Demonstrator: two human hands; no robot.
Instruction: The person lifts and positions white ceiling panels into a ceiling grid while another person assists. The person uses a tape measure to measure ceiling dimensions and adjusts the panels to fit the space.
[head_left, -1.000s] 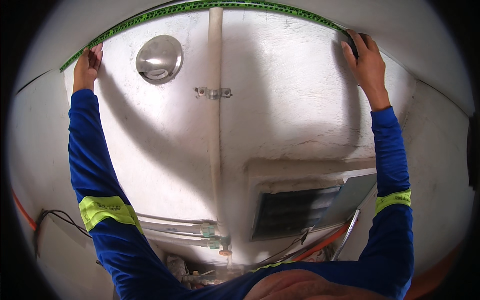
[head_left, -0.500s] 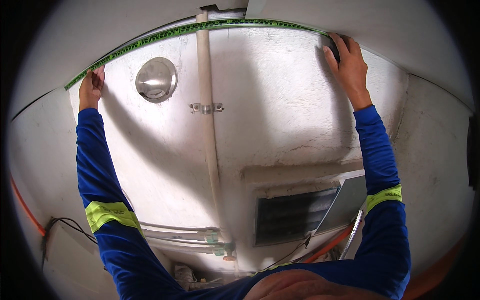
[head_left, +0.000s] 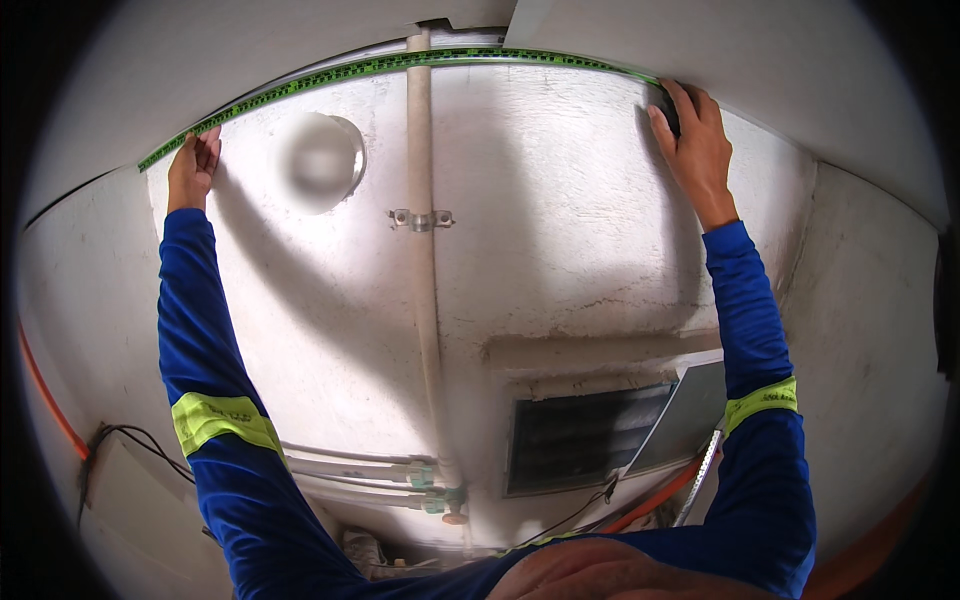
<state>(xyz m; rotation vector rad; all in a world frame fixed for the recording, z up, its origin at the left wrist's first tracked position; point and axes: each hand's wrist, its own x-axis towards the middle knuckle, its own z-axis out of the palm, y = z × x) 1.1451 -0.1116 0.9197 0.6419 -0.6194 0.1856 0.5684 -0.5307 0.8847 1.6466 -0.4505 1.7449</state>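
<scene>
A green measuring tape (head_left: 390, 66) with dark markings stretches along the top of the white wall, just under the ceiling panels. My left hand (head_left: 195, 170) pinches the tape close to its free end at the left. Over at the right, my right hand (head_left: 700, 150) is closed around the dark tape case (head_left: 664, 112), partly hidden behind its fingers. Between the hands, the blade passes in front of an upright beige pipe (head_left: 420, 130). Both arms are raised, in blue sleeves with yellow-green bands.
A metal clamp (head_left: 421, 220) fixes the pipe to the wall. Left of it is a round fitting (head_left: 322, 165), blurred pale. Low down are a dark louvred opening (head_left: 580, 435), a tilted panel (head_left: 680, 415), horizontal pipes with green fittings (head_left: 425, 475) and an orange conduit (head_left: 48, 395).
The view has shifted slightly, so the pipe sits a little further right. The round fitting went from shiny metallic to a pale blur. Both hands keep their hold on the tape measure.
</scene>
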